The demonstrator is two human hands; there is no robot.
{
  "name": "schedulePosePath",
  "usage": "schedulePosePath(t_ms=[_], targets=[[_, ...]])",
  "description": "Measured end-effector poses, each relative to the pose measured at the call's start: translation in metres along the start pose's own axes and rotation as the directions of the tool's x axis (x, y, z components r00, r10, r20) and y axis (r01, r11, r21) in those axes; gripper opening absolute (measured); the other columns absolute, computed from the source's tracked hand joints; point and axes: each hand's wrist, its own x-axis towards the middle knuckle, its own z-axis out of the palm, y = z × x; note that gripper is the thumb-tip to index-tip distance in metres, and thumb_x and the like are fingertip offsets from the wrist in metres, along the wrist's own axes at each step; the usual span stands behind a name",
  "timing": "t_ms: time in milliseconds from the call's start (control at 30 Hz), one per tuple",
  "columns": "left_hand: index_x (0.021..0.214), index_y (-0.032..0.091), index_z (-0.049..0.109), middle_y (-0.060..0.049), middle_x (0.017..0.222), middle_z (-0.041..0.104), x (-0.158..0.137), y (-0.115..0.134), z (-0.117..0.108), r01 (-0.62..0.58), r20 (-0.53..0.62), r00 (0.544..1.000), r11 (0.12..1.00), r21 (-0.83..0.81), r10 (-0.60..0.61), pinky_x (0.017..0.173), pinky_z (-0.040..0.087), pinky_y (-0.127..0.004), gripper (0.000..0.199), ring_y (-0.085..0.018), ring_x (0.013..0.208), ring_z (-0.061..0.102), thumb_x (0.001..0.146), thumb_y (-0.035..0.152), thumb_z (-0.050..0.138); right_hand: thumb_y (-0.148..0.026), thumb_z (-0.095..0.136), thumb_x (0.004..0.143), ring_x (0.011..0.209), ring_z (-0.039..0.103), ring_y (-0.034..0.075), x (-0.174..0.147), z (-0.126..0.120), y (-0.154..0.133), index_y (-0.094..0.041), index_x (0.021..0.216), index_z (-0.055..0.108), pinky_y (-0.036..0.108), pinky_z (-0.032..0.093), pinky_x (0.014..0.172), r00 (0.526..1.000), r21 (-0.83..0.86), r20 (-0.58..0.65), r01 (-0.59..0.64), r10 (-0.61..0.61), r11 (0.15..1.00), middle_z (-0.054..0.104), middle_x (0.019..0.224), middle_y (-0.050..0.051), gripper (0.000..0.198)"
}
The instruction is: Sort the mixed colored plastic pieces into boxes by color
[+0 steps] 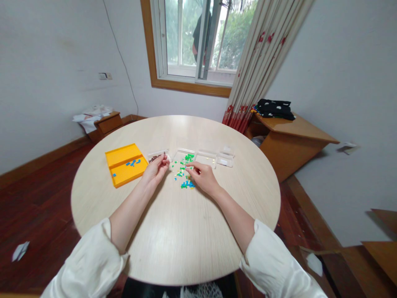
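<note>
My left hand (156,169) is closed in a pinch beside a clear box (159,151) of small brown pieces (154,159). A dark speck shows at its fingertips, too small to name. Over a loose scatter of small plastic pieces, my right hand (203,177) has its thumb and forefinger pinched together; a bluish bit shows there, but I cannot make out what it is. Green pieces (189,157) lie in and around another clear box (180,151). Nearer me is a small heap of blue and green pieces (187,184), with a few yellow ones about.
An open yellow case (125,151) with several blue pieces (133,163) lies left on the round table (180,231). Two more clear boxes (206,154) stand to the right, one with its lid up. A wooden cabinet (288,140) bearing folded black cloth (275,109) stands beyond the table's right edge.
</note>
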Motion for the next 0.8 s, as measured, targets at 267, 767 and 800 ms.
schedulePosePath(t_ms=[267,767,800], targets=[[0.065,0.01,0.056,-0.003,0.063,0.055,-0.0011,0.0045,0.0011,0.002,-0.058,0.998,0.999,-0.051,-0.005,0.051,0.047,-0.009,0.024,-0.003,0.051,0.047,0.083,-0.002,0.046,-0.029,0.055,0.08,0.05,0.039,0.008,-0.0012,0.0009,0.0017,-0.014,0.086,0.071,0.02,0.031,0.053,1.0,-0.015,0.008,-0.005,0.005,1.0,0.048,0.053,-0.004,0.022],[0.065,0.012,0.051,0.0,0.057,0.053,-0.0033,0.0057,0.0023,-0.048,-0.089,0.995,0.999,-0.019,0.046,0.046,0.042,-0.008,0.024,-0.002,0.048,0.046,0.084,-0.001,0.043,-0.026,0.056,0.079,0.05,0.039,0.008,-0.0009,0.0003,0.0005,-0.015,0.085,0.071,0.02,0.031,0.054,1.0,-0.041,0.025,-0.015,0.016,0.999,0.049,0.053,-0.004,0.019],[0.064,0.012,0.05,0.0,0.056,0.052,-0.0031,0.0062,0.0018,-0.055,-0.084,0.995,0.998,-0.015,0.053,0.044,0.04,-0.008,0.024,-0.002,0.047,0.045,0.084,0.0,0.043,-0.025,0.056,0.079,0.05,0.04,0.008,-0.001,0.0007,0.0011,-0.015,0.085,0.071,0.02,0.031,0.054,0.999,-0.054,0.033,-0.02,0.021,0.998,0.05,0.053,-0.004,0.019]])
